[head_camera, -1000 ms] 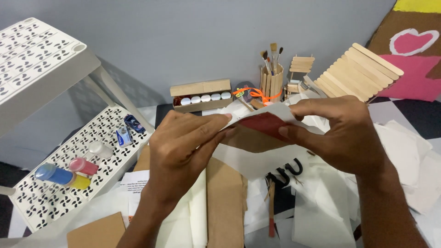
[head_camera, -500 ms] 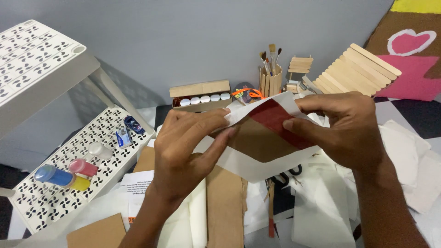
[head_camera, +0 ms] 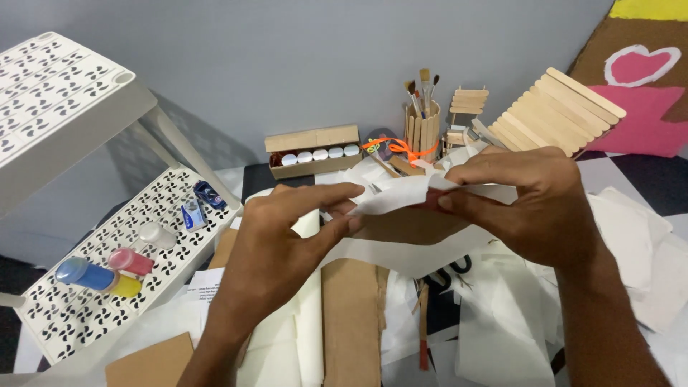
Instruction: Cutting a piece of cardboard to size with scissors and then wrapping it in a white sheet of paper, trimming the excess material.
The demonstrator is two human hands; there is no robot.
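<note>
Backdrop: grey wall (head_camera: 287,64) at 12 o'clock; painted board with pink heart (head_camera: 638,86) at 2 o'clock.
Surface: craft table littered with white paper scraps (head_camera: 502,337) and brown cardboard strips (head_camera: 351,315).
Left hand (head_camera: 279,251): centre-left, thumb and index stretched toward 3 o'clock, pinched on left edge of the white paper sheet (head_camera: 408,197); other fingers curled under.
Right hand (head_camera: 537,204): centre-right, fingers together, thumb below, clamped on right part of the sheet.
Sheet: held up off the table between both hands, dead centre, folded or creased; a sliver of red shows under it by the right thumb, brown piece beneath, cannot tell if joined.
Behind hands, 12 o'clock: wooden-stick cup with paint brushes (head_camera: 423,122); orange ribbon (head_camera: 401,148) at its base; cardboard box of white-lidded paint pots (head_camera: 313,150) at 11 o'clock.
1 o'clock: panel of craft sticks (head_camera: 552,107), tilted; small stick chair (head_camera: 466,107) beside the cup.
9 o'clock: white perforated rack shelf (head_camera: 107,287) with blue, pink, yellow bottles (head_camera: 100,272), a white jar (head_camera: 154,234), small blue items (head_camera: 204,197).
6 o'clock: black scissors (head_camera: 448,269), partly buried under paper.
</note>
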